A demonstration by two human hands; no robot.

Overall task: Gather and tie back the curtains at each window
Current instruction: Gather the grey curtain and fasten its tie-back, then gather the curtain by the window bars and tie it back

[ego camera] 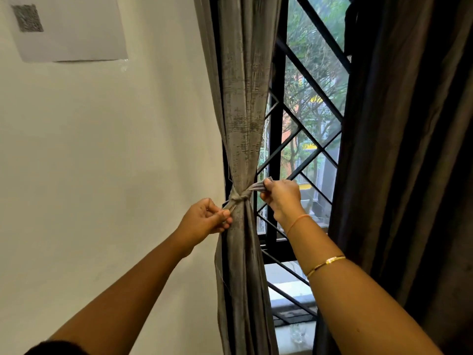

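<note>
Forearms [128,290] extended: left hand [204,217], right hand [280,196] pinch tie ends [256,187] at knot's [239,197] eight and two o'clock; pull evenly outward.

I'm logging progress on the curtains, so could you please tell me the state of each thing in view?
Grey curtain: gathered into a bundle.
Tie strip: wrapped round it, knotted.
Left hand: pinches one tie end.
Right hand: pinches the other end.
Dark curtain: hangs loose, no tie in view.
</note>
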